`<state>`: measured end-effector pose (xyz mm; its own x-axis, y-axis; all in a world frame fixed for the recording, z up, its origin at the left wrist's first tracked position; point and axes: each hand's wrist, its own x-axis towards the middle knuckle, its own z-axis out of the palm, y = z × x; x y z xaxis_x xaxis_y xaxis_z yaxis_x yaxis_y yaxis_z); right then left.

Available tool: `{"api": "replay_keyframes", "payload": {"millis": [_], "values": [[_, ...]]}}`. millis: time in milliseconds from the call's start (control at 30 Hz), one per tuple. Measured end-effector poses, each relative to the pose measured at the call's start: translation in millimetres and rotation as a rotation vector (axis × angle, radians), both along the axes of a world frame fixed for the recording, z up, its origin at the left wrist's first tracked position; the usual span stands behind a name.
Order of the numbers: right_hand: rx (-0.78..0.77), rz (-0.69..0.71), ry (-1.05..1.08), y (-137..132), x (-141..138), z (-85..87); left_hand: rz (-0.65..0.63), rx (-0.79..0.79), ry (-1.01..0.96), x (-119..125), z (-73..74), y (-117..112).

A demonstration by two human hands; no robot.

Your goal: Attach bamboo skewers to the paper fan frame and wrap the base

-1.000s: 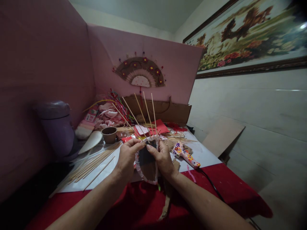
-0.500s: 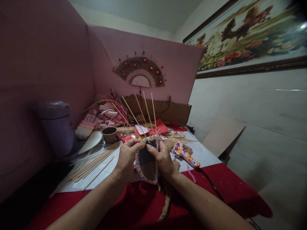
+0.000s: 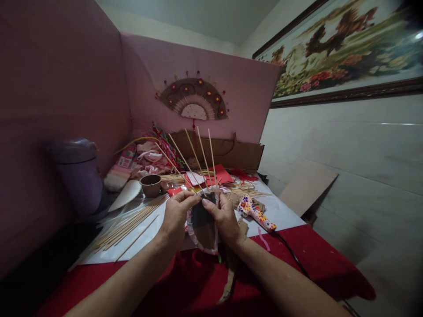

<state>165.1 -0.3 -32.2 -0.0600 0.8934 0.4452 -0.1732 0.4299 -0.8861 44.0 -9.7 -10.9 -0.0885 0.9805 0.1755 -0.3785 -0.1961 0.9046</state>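
Both my hands hold a small cardboard fan base (image 3: 203, 229) with a white ruffled rim, raised above the table. My left hand (image 3: 176, 215) pinches its upper left edge, fingers closed. My right hand (image 3: 224, 218) grips its upper right edge, thumb pressed on the dark front. Several thin bamboo sticks (image 3: 194, 160) fan upward from the top of the piece, between my fingertips.
A flowered glue gun (image 3: 256, 212) with a black cord lies right of my hands. Loose bamboo sticks (image 3: 132, 224) lie on white paper at left. A brown cup (image 3: 150, 185), purple jar (image 3: 77, 176), red paper scraps, cardboard and a finished fan (image 3: 193, 99) on the pink wall stand behind.
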Motion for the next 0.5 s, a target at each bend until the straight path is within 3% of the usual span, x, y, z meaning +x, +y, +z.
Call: {"api": "replay_keyframes", "payload": {"millis": [500], "values": [[-0.02, -0.003, 0.013, 4.2, -2.2, 2.0, 0.025, -0.01, -0.058, 0.6, 3.5, 2.9]]}}
